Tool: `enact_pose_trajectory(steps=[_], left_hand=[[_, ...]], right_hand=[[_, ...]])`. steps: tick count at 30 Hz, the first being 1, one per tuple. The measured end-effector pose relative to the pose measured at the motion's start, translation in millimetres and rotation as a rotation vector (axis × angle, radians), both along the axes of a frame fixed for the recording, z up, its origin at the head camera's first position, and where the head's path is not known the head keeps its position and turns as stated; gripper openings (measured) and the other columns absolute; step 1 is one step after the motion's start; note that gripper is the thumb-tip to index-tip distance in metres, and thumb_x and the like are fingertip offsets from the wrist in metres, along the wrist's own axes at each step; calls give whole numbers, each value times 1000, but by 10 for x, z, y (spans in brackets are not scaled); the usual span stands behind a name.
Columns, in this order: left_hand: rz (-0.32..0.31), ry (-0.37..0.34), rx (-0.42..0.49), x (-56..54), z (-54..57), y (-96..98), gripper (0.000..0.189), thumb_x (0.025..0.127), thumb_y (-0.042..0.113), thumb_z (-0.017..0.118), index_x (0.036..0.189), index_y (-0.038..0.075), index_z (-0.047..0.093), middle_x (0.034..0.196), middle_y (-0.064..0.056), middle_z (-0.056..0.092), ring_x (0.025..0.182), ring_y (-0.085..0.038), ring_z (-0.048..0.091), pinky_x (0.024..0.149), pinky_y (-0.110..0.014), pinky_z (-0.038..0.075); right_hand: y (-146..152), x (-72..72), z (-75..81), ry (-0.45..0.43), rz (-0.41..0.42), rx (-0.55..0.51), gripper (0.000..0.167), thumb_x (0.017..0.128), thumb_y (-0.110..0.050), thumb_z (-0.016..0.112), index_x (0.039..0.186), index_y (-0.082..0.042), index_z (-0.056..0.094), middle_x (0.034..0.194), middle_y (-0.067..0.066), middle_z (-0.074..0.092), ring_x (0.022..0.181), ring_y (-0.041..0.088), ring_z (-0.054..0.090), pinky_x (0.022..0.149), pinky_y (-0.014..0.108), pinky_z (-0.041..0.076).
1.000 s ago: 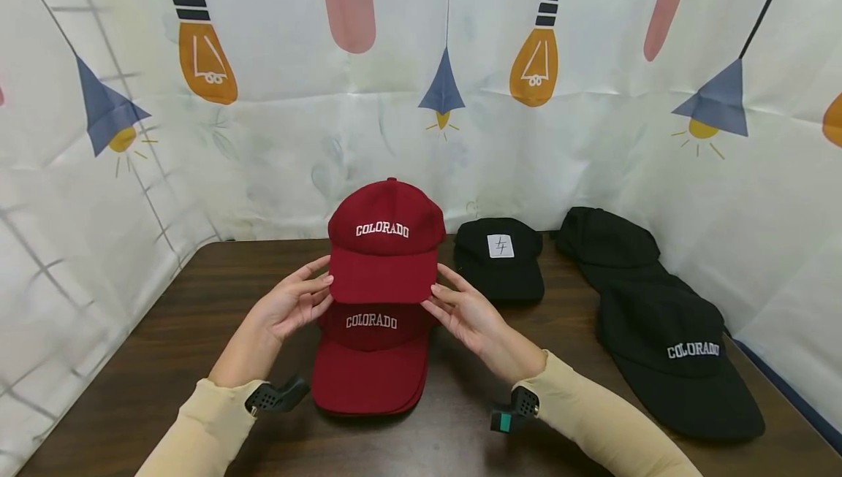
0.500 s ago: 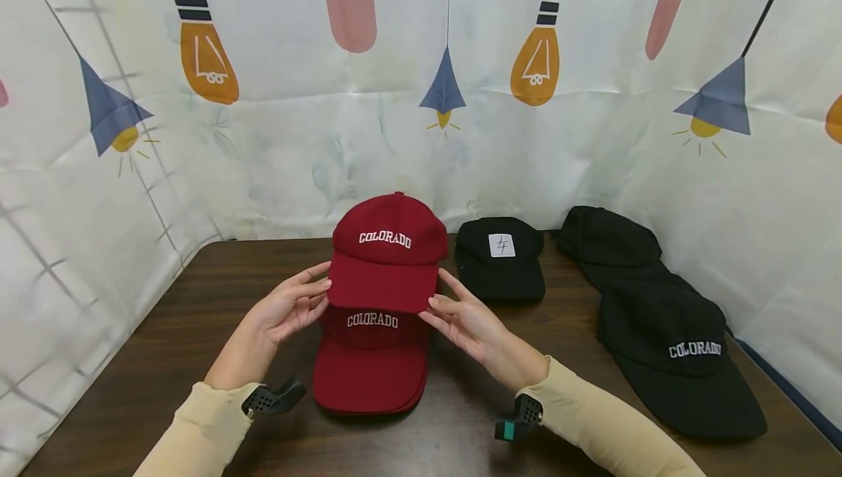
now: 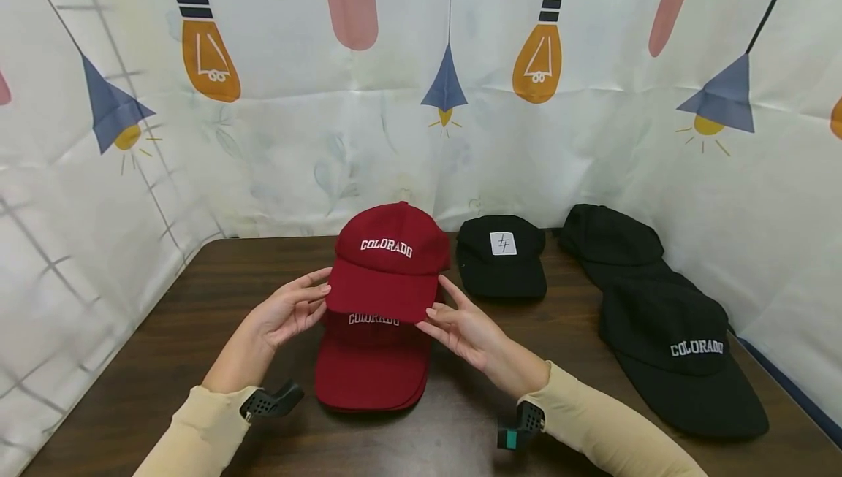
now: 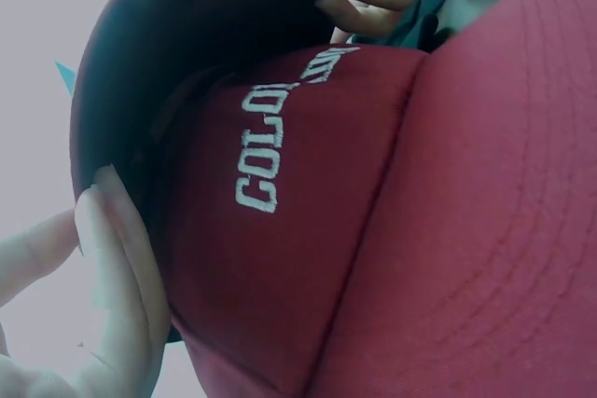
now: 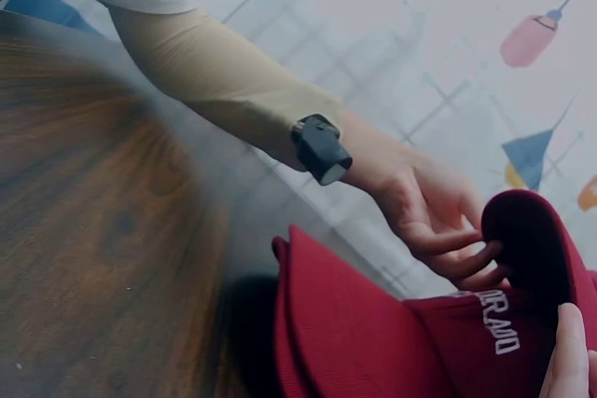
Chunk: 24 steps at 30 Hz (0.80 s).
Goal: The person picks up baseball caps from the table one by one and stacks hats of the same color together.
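Both hands hold a dark red baseball cap (image 3: pixel 392 243) lettered COLORADO by the sides of its brim. On the brim's left edge, the left hand (image 3: pixel 289 309) pinches between thumb and fingers; the right hand (image 3: pixel 463 327) pinches the right edge. Beneath lie stacked red caps (image 3: pixel 371 375), with two brim edges showing, their COLORADO lettering partly covered by the held brim. In the left wrist view, the held brim's dark underside (image 4: pixel 215 16) arches over the lower cap's crown (image 4: pixel 289 230). The right wrist view shows the left hand's fingertips (image 5: pixel 490 258) at the brim.
Behind and to the right sits a black cap (image 3: pixel 501 272) bearing a white square label. Further right, overlapping black caps (image 3: pixel 664 345) lie along the table's edge. A patterned cloth (image 3: pixel 395 134) hangs behind the dark wooden table (image 3: pixel 250 261).
The held red cap has come down towards the stack and tilted, its right side lower. Its brim now covers more of the lower cap's lettering. Both hands keep their grip.
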<state>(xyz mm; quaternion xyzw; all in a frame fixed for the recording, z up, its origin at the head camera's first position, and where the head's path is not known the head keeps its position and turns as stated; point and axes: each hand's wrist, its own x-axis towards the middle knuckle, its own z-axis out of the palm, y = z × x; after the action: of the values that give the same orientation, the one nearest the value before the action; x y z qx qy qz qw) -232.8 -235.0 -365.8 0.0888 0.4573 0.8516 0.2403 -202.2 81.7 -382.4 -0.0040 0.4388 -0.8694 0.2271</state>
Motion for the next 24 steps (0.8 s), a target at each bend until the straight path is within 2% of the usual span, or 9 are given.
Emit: enact_pose_trajectory(steps=[10, 15, 19, 24], left_hand=[[-17, 33, -40, 23, -42, -33, 31, 105, -4, 48, 119, 16, 68, 105, -5, 71, 85, -11, 71, 77, -22, 58], [-59, 65, -54, 20, -78, -50, 31, 108, 0, 44, 119, 17, 68, 107, -3, 71, 89, -11, 70, 80, -22, 57], [-74, 87, -108, -2, -96, -55, 31, 110, 5, 41, 118, 18, 68, 108, -1, 69, 91, -10, 69, 79, -21, 57], [-57, 44, -201, -24, -116, -70, 28, 110, 8, 44, 112, 20, 69, 105, 0, 69, 88, -9, 69, 75, -21, 57]], right_hand=[[-3, 55, -71, 13, -3, 37, 74, 105, 8, 41, 166, -21, 12, 145, 22, 33, 106, 19, 56, 98, 36, 52], [-1, 73, -101, 33, 5, 52, 75, 104, 9, 42, 166, -21, 12, 128, 16, 40, 103, 17, 53, 98, 37, 52], [10, 78, -115, 50, 4, 67, 77, 103, 11, 43, 166, -21, 12, 120, 14, 42, 103, 18, 53, 98, 38, 52], [30, 88, -142, 69, 25, 72, 78, 103, 12, 42, 166, -21, 10, 124, 16, 45, 106, 19, 57, 98, 38, 53]])
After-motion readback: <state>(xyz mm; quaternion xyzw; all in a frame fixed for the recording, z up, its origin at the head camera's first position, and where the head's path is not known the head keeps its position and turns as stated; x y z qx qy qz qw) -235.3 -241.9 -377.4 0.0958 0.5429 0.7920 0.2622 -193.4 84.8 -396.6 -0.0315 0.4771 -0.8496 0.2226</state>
